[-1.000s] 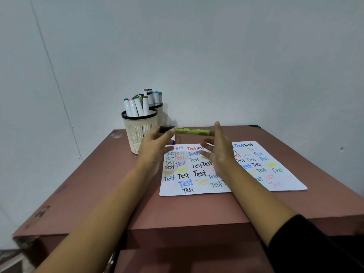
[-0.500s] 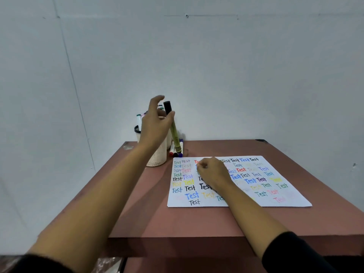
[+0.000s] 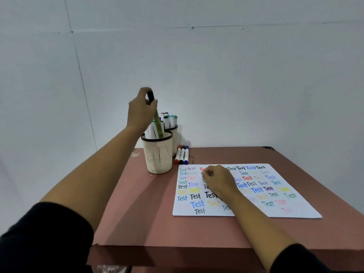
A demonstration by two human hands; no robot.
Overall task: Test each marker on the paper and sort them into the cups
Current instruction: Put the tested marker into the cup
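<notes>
while your left hand [image 3: 140,111] pinches the green marker [image 3: 157,123] by its black cap, its lower end sits inside the front cup [image 3: 158,154]; your right hand [image 3: 218,179] rests curled, holding nothing, on the paper [image 3: 275,205].

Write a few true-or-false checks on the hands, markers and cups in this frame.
1. The left hand holds the green marker, its lower end in the front cup. True.
2. The right hand is writing with a marker. False: it rests on the paper, fingers curled, no marker visible.
3. Beside the cups, three markers lie on the table. True.
4. The back cup is empty. False: capped markers stand in it.
</notes>
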